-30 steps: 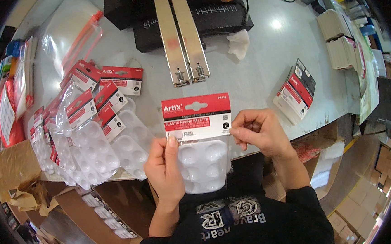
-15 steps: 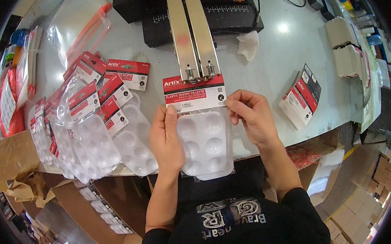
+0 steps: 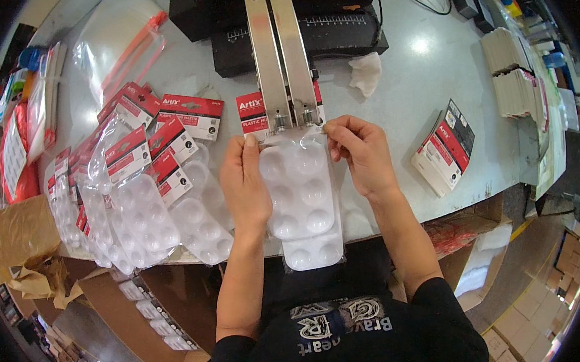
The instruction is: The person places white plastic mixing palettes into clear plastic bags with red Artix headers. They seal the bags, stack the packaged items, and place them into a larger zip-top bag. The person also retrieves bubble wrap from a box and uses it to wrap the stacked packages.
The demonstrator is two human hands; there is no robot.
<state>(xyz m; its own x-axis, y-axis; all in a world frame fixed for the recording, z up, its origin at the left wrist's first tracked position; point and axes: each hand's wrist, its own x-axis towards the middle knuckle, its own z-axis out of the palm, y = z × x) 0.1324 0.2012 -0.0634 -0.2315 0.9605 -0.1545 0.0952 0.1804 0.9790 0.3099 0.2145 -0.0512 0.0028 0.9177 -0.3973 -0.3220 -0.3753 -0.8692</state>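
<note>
A white plastic paint palette [image 3: 301, 193] with round wells lies in a transparent bag in front of me. A second palette end [image 3: 315, 254] sticks out below it at the table's edge. The bag's red and white header card [image 3: 250, 113] lies beneath two long metal arms [image 3: 282, 54], which hide its middle. My left hand [image 3: 244, 184] pinches the card's near left corner, thumb on top. At the near right corner, my right hand [image 3: 363, 155] grips the card between thumb and curled fingers.
The arms reach out from a black machine [image 3: 353, 32] with a ruled scale. Several bagged palettes [image 3: 140, 208] with cards overlap at left, near transparent bags [image 3: 115, 42]. A header card stack [image 3: 445, 146] lies at right. Crumpled white paper [image 3: 366, 73] sits beside the machine.
Both hands have moved away from my body, sliding the header card farther under the metal arms. The upper palette has shifted forward too, so more of the lower one shows.
</note>
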